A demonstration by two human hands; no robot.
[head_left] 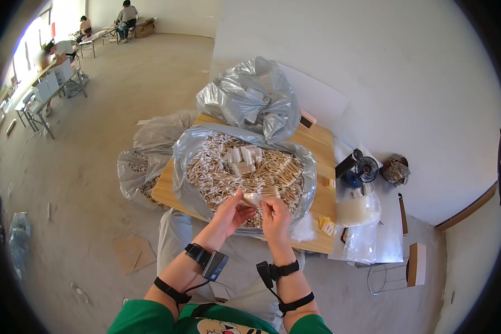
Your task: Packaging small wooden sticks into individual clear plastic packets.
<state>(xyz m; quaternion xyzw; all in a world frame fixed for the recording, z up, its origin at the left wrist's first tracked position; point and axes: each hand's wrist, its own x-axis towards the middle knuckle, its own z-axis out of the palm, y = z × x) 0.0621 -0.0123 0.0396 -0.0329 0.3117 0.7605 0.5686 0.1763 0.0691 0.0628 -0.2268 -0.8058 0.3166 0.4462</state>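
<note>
A large heap of wooden-stick cotton swabs (211,172) fills an opened grey plastic bag (181,192) on the wooden table in front of me. Over the heap's near edge, both hands hold a small clear plastic bag (253,198), apparently with swabs inside. My left hand (228,216) supports its left side, thumb up and fingers curled beneath. At its right end my right hand (276,218) pinches the plastic between thumb and fingers. Several filled clear packets (245,158) lie on top of the heap. How full the held bag is cannot be made out.
Behind the heap sits a bulging grey plastic bag (250,100); another bag of swabs (136,178) stands left of the wooden table (320,195). Clear bags (304,229) and a yellow packet (326,225) lie at right, near a black fan (366,168). People work at far-left tables.
</note>
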